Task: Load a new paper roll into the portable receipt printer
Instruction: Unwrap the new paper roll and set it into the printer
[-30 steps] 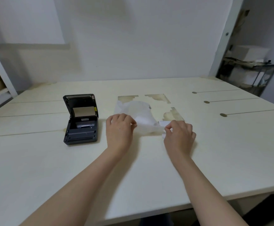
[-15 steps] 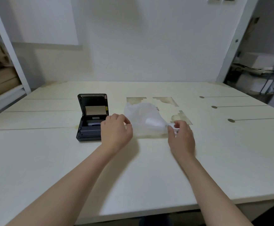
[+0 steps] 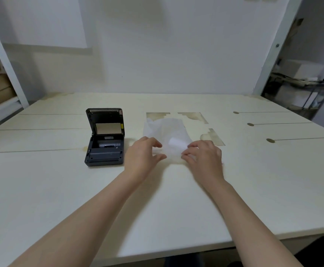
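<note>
1. Hands first: the left hand (image 3: 144, 156) has its thumb and fingers spread, tips at the near left edge of the thin translucent white plastic bag (image 3: 165, 130); the right hand (image 3: 202, 156) curls its fingertips onto the bag's near right corner, though whether it actually pinches the film I cannot tell.
2. Inside that bag lies the small white paper roll (image 3: 174, 143), between both hands on the pale cream table (image 3: 60, 189), apart from the printer.
3. Left of it sits the dark grey portable receipt printer (image 3: 105, 149), lid raised, bay exposed.
4. Risk: flimsy film could slip from the fingers, so the opening is never found.
5. Risk: tugging the bag upward may tip the roll out, letting it roll across the smooth table or unspool.
6. Risk: a sweeping left hand could knock the printer's upright lid.
</note>
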`<state>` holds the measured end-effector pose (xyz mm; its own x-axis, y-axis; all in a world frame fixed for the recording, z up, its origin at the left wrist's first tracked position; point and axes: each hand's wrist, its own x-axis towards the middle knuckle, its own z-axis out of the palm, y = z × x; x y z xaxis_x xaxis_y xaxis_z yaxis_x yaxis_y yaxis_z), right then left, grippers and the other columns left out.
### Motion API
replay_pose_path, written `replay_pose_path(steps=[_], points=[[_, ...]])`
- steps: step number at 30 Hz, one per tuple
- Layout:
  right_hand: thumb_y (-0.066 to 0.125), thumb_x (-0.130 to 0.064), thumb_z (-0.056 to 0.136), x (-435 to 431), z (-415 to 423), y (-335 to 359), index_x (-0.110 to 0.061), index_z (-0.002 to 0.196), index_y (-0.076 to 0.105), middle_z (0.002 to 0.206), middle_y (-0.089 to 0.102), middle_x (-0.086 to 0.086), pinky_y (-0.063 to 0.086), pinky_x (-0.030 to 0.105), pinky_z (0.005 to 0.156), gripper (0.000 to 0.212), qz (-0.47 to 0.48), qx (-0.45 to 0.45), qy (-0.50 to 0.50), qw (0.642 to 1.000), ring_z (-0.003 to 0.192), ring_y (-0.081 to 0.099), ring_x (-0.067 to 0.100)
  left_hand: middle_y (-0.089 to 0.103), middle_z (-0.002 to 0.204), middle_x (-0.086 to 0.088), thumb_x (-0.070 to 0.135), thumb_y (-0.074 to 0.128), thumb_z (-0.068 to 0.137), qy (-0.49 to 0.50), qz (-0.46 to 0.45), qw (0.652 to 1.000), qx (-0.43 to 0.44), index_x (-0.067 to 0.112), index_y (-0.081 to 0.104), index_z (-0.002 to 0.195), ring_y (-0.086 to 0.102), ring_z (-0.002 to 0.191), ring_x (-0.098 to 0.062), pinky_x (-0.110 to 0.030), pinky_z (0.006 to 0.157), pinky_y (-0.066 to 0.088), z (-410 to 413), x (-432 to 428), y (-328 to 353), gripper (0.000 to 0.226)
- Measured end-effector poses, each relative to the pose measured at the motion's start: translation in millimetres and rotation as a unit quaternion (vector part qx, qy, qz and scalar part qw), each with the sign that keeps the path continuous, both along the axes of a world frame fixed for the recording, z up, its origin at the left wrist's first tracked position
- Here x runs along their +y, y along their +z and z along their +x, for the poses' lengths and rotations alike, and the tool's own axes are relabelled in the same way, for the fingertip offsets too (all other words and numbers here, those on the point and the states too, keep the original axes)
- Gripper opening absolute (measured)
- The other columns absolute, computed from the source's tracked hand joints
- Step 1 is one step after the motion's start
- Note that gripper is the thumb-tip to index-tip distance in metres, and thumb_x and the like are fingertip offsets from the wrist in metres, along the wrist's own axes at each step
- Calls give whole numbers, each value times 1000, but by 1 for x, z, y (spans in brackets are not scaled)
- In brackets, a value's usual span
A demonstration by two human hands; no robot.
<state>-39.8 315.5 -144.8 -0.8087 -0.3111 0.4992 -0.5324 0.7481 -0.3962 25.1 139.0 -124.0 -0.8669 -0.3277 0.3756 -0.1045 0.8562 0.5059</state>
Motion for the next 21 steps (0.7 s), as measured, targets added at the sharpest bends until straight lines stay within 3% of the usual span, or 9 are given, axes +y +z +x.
replay_pose_path(steps=[4,9,14,21], points=[[66,-28,89,-2,0,4,-25,85,76,100,68,-6,25,30,84,11,-33,-18,-70,997,107,51,21,77,99,3,36,66,89,13,6,999,45,26,77,100,70,91,-21,-30,69,49,7,-7,-1,19],[62,-30,92,-9,4,9,-27,90,74,105,67,-6,27,33,91,13,-5,-38,-117,992,112,49,21,78,100,1,39,63,90,30,5,999,32,28,76,105,69,92,-23,-27,64,41,12,-12,-1,22],[62,-26,92,-2,3,11,-18,88,74,102,68,0,43,34,83,15,-89,-118,-13,989,104,56,22,75,103,13,45,59,90,46,18,999,-14,35,74,102,66,99,-14,-28,69,44,12,-15,5,21],[59,-24,86,3,0,26,-20,75,73,86,73,-4,53,40,78,18,-121,-163,-32,979,86,66,18,74,101,15,44,55,89,52,38,998,-10,30,72,97,66,101,-14,-30,74,47,0,3,18,23]])
